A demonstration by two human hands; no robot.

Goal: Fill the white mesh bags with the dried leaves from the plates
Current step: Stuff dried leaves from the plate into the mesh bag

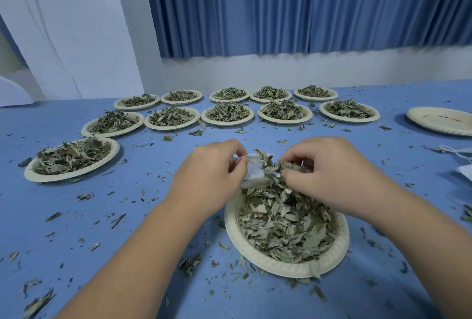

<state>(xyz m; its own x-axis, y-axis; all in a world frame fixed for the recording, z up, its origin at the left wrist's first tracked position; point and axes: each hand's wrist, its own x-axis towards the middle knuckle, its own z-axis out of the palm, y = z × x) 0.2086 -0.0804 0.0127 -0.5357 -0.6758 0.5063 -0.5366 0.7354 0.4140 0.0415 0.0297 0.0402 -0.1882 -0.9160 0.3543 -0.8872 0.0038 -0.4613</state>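
Surface [143, 216]: plain mid-blue, speckled all over with grey-green crumbs.
Near plate [231, 226]: cream, rim embossed with a fine dotted texture.
Dried leaves [283, 226] on near plate: dull grey-green, paler silvery undersides, some darker olive.
Mesh bag [252, 177] just beyond near plate: white.
Filled plates [115, 146] beyond and left of near plate: same cream, heaps darker green.
Empty plates [439, 119] far right of near plate: cream, a few dark flecks.
Curtain [281, 7] well beyond near plate: blue, vertical pleat stripes, light and shadow.
Wall band [281, 68] well beyond near plate: pale grey-white.
Drape [63, 25] far left beyond near plate: white.
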